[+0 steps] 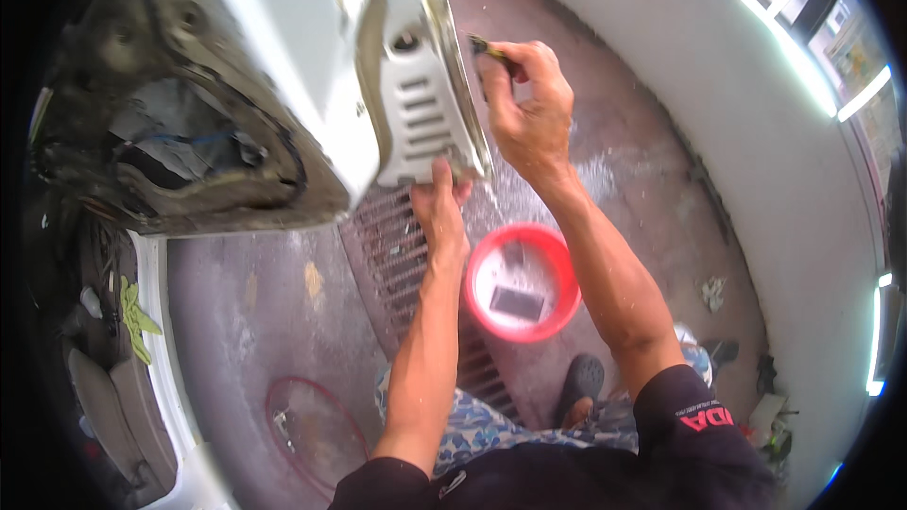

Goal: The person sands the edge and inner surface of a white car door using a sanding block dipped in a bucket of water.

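Observation:
A white car door stands open at the upper left, its slotted edge facing me and its lower corner towards me. My left hand grips that lower corner, thumb or finger up over the metal. Just right of the door edge, my right hand is closed on a small dark tool with a yellowish part. Its kind is too blurred to make out, and its tip is close to the edge; I cannot tell whether it touches. Below my hands, a red bucket holds whitish, foamy liquid with a dark rectangular pad in it.
A slotted floor drain runs beneath the door. The car's open doorway lies at left, a yellow-green glove on its sill. A reddish hose curls on the floor. A pale wall curves along the right.

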Demonstrator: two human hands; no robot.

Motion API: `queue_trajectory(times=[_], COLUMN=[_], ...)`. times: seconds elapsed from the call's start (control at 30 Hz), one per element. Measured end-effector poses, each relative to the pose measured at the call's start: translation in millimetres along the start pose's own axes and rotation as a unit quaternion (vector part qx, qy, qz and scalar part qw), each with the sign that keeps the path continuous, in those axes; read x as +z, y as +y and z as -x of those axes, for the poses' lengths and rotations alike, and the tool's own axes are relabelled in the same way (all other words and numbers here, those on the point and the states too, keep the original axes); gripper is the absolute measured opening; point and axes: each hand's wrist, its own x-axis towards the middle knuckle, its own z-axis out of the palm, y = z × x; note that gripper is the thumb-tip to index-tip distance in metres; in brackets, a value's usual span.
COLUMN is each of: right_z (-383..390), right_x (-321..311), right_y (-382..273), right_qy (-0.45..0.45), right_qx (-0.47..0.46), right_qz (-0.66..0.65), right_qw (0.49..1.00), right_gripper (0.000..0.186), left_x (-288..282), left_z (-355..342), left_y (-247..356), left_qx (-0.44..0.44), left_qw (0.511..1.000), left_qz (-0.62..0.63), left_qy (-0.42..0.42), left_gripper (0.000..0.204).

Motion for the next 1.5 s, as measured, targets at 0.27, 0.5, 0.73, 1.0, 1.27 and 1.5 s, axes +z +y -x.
queue_trajectory(times=[0.27,0.5,0.73,1.0,1.27,1.5], right_z=[331,394,319,216,96,-1], right_x=[-93,-93,-112,-147,-126,-102], right_y=[82,130,87,9,-88,-161], right_qy=[-0.029,0.008,0.073,0.074,-0.013,0.034], right_qx=[0.771,0.815,0.811,0.834,0.74,0.738], right_qz=[0.048,0.139,-0.059,-0.189,0.026,-0.247], right_qw=[0.634,0.563,0.578,0.513,0.671,0.627], right_gripper=[0.027,0.04,0.025,0.019,0.03,0.031], left_x=[-17,-57,-61,23,96,157], left_z=[51,82,88,127,146,156], left_y=[-62,-211,-192,-50,70,201], left_qx=[-0.19,-0.312,-0.386,-0.377,-0.132,-0.087], left_qw=[0.981,0.866,0.877,0.892,0.889,0.887], left_qz=[-0.021,-0.384,-0.278,-0.247,-0.433,-0.453], left_qy=[-0.036,-0.072,-0.065,-0.025,0.072,-0.027], left_gripper=[0.084,0.041,0.047,0.049,0.014,0.019])
